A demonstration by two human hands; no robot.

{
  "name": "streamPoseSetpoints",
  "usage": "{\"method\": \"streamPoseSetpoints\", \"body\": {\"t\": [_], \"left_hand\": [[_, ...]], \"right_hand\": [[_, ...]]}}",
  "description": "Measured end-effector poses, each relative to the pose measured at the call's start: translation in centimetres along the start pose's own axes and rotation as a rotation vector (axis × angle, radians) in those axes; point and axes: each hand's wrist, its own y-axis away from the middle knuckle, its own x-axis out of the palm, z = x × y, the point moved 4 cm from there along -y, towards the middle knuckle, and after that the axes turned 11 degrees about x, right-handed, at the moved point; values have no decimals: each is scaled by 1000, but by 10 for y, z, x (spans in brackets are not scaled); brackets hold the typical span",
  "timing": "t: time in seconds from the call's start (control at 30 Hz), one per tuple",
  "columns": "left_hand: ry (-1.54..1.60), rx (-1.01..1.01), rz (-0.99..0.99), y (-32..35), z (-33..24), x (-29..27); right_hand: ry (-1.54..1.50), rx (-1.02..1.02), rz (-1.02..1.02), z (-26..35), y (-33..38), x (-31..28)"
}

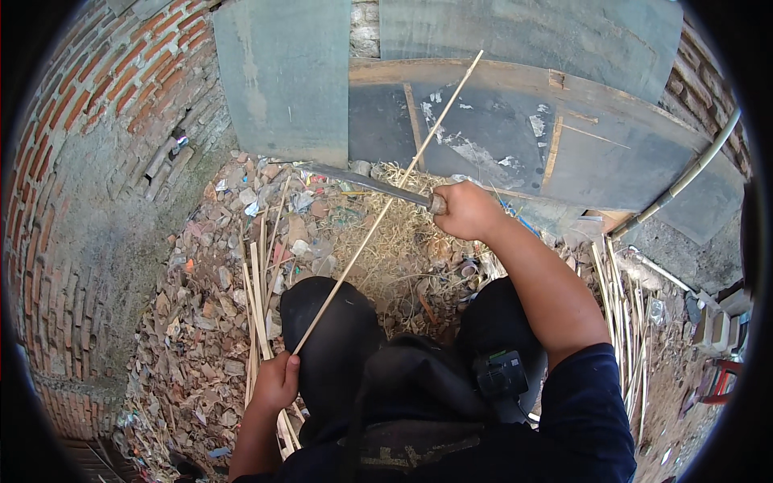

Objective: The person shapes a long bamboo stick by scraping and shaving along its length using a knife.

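Note:
My left hand [276,382] grips the near end of a long thin bamboo strip [388,203], which slants up and to the right toward the dark boards ahead. My right hand [467,211] is closed on the wooden handle of a long-bladed knife [366,183]. The blade points left and lies across the strip about midway along it. My knees in dark trousers [334,338] sit below, between the two hands.
A brick wall [97,161] curves round the left side. Rubble, dry shavings and cut bamboo slats [258,298] cover the ground. More slats [624,306] lie at the right, beside a pale pipe [684,181]. Grey boards [523,121] lean against the far wall.

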Motion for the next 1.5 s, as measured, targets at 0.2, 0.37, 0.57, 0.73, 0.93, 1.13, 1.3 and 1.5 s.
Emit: {"method": "streamPoseSetpoints", "body": {"t": [0.2,0.37,0.57,0.73,0.93,1.13,1.3,1.5], "left_hand": [[-46,-21,6,8,-4,1],[-51,14,5,-4,0,1],[-41,18,1,7,5,1],[-11,57,-18,2,9,0],[115,3,15,26,15,-7],[140,-62,47,37,25,-3],[139,-38,10,39,25,-2],[26,21,-3,35,25,-1]], "right_hand": [[235,-59,53,5,6,-9],[59,11,-120,-15,-7,-9],[71,-59,-105,-1,-4,-12],[38,97,-250,-31,-16,-17],[256,-173,-160,1,11,-19],[108,6,-284,-52,-10,-12],[222,-169,-132,-4,8,-16],[42,73,-227,-62,-11,-17]]}}
